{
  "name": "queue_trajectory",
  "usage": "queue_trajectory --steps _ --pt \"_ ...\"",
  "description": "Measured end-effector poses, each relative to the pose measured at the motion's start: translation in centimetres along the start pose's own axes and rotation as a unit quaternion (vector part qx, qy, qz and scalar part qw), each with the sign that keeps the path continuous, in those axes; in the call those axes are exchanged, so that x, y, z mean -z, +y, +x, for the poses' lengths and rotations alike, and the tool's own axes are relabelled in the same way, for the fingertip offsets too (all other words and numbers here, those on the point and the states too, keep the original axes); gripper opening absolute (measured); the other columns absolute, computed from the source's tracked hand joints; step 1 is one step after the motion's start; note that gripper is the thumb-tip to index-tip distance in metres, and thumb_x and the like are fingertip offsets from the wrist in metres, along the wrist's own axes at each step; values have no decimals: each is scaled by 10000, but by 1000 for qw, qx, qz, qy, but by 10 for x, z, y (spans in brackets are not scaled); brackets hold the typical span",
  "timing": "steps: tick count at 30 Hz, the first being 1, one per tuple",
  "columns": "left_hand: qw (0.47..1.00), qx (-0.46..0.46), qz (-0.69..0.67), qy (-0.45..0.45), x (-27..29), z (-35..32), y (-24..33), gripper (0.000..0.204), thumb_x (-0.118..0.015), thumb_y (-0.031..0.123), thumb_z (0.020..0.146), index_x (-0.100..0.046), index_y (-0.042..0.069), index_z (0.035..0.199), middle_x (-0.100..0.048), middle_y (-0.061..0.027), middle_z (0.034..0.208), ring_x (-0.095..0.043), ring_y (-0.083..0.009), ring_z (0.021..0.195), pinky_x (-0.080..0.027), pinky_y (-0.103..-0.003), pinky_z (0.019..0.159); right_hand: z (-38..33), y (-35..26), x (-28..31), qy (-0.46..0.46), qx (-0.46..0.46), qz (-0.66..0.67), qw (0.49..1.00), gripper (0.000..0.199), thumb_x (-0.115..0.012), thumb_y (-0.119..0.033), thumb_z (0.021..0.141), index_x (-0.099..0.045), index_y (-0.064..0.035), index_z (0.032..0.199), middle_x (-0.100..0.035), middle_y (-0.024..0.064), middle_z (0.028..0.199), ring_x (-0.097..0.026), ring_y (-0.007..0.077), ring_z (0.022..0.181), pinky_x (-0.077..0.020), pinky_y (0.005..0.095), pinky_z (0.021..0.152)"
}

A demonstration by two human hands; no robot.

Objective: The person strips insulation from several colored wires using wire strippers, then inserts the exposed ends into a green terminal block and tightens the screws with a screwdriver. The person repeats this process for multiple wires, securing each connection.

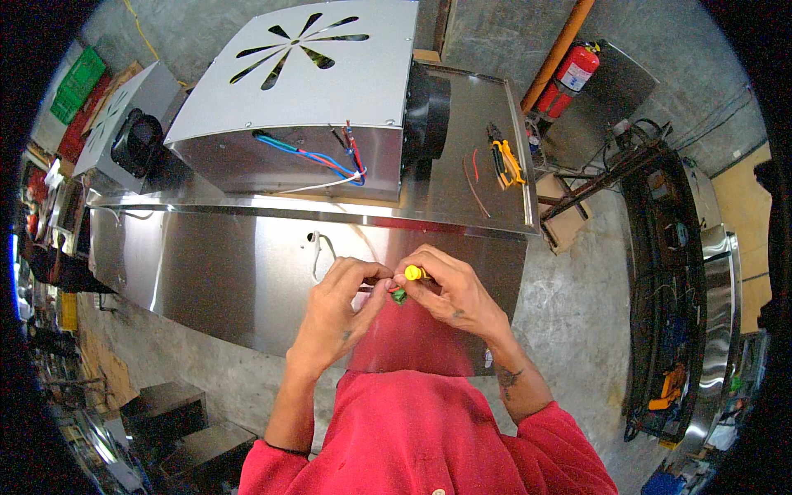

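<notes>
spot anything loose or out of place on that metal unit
Yes. Blue and red wires hang loose from the side of the steel housing, unconnected at their ends. A yellow-handled tool and stray red wire bits lie on the steel sheet.

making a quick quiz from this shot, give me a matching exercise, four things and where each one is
Things:
1. fire extinguisher
2. yellow-handled pliers
3. small yellow cap
4. blue and red wires

Places:
A. between the fingertips of both hands
B. lying on the steel sheet, right side
C. on the floor, upper right
D. hanging from the side of the metal box

Pairs: 1-C, 2-B, 3-A, 4-D
</notes>
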State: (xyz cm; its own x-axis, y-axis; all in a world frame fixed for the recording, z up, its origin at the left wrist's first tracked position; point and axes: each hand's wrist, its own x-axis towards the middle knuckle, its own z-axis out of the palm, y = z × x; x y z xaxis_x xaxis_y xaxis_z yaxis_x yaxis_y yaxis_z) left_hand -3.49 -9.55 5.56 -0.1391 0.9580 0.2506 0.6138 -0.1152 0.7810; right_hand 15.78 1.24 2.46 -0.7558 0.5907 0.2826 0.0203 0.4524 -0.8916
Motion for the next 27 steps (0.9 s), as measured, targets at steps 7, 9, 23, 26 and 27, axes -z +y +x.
queue_trajectory --steps 7,9,23,26,27 --pt "999 -43 13 8 -1 2 0 159 -769 12 931 -722 23 1082 -743 -125 1007 -739 -220 885 -599 -347 800 -4 9 -10 18 -29 21 999 210 -693 -203 1017 -653 -23 1117 -638 117 911 -645 254 818 -523 372 771" --pt "999 -31 3 8 -3 1 -2 151 -764 27 943 -717 18 1086 -744 -119 1004 -729 -204 877 -591 -336 803 -6 14 -17 55 -112 58 991 213 -663 -233 1051 -659 -24 1093 -640 86 893 -630 202 806 -515 345 760" --pt "983 134 -118 46 -11 -4 -7 173 -745 112 1005 -717 -18 1116 -758 -65 979 -691 -108 874 -566 -276 825 -24 20 -54 160 -240 509 811 249 -678 -261 1084 -592 -94 1247 -634 -13 1014 -420 19 699 -343 206 576" --pt "981 150 -118 18 -5 -2 2 178 -761 117 987 -739 -27 1089 -769 -75 964 -704 -116 869 -577 -282 820 -18 21 -56 205 -197 479 831 246 -701 -226 1071 -585 -79 1230 -636 -20 978 -423 25 679 -348 207 572" --pt "982 155 -110 10 -3 -3 4 179 -765 121 981 -746 -29 1076 -772 -77 957 -707 -118 865 -579 -286 819 -17 20 -56 207 -194 477 832 248 -705 -226 1069 -584 -75 1223 -636 -21 969 -420 26 673 -348 207 571"
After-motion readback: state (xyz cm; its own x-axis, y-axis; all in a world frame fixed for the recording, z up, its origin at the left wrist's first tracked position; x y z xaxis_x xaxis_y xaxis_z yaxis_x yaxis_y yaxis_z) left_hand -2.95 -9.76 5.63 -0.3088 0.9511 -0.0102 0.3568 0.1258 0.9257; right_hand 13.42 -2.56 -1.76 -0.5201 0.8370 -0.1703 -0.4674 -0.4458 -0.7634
